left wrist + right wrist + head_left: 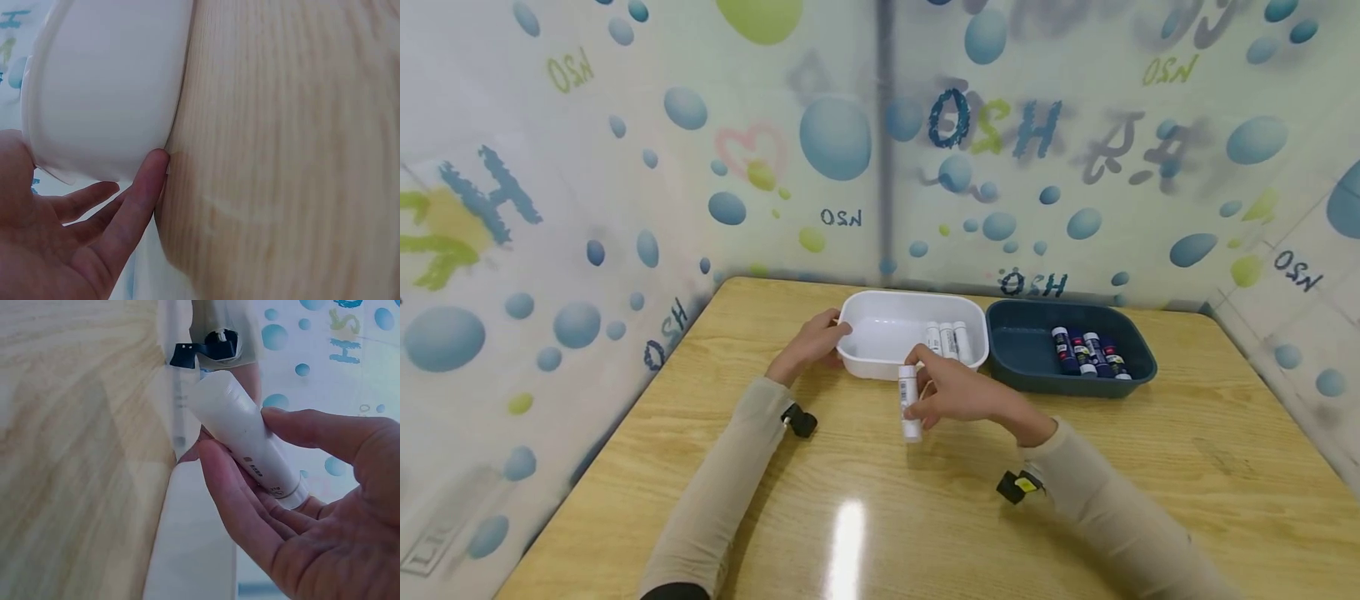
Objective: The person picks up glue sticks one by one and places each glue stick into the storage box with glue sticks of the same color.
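My right hand (962,390) pinches a white glue stick (909,407) upright between thumb and fingers, in front of the white plastic tub (868,367). Printing and a barcode show on the stick's side; the right wrist view shows the tube (247,437) slanting across the fingers. At the tub's left end, my left hand (811,343) grips it, thumb at the rim and fingers against the outer wall. One fingertip (159,159) touches low on the wall in the left wrist view. Several white glue sticks (948,340) lie side by side inside, at the right end.
Right beside the white tub stands a dark blue tub (1022,333), with several dark blue and white glue sticks (1096,354) at its right side. Both stand near the back of the wooden table (925,525), before a printed curtain (1037,183).
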Demonstrator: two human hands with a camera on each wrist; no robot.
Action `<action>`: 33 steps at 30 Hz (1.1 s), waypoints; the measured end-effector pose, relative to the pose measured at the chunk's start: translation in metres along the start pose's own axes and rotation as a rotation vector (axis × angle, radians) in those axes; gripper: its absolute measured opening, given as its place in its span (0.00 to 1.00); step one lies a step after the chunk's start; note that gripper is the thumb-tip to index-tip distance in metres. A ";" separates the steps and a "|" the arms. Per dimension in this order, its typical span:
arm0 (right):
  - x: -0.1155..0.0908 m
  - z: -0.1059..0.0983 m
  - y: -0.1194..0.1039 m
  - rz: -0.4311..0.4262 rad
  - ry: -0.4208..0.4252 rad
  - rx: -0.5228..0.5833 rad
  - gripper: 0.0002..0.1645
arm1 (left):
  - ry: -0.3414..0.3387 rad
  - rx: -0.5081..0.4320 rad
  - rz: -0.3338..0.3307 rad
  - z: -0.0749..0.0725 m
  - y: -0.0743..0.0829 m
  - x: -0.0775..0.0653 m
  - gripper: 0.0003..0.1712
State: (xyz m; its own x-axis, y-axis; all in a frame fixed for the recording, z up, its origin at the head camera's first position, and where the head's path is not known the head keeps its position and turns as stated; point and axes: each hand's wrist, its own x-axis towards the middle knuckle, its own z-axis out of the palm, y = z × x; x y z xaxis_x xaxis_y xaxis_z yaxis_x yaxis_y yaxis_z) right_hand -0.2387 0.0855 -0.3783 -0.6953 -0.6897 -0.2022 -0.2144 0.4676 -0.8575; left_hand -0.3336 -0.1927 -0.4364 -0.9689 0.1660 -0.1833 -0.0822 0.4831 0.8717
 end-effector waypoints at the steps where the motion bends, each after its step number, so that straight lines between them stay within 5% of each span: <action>1: 0.001 -0.002 -0.002 0.005 0.003 -0.007 0.32 | 0.000 0.000 -0.002 0.000 0.000 0.000 0.28; 20: 0.039 -0.063 -0.046 0.035 0.079 -0.091 0.35 | 0.004 0.013 0.004 -0.002 -0.001 0.000 0.28; 33: 0.084 -0.101 -0.035 0.150 0.156 -0.247 0.32 | 0.000 -0.016 0.009 -0.001 0.001 0.000 0.27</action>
State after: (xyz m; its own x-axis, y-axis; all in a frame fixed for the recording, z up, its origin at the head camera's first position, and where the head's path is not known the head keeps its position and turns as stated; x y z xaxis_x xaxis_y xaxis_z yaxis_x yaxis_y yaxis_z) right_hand -0.3585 0.0671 -0.3175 -0.8242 -0.5188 -0.2269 -0.2481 0.6910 -0.6789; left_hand -0.3335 -0.1930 -0.4354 -0.9697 0.1700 -0.1754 -0.0771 0.4681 0.8803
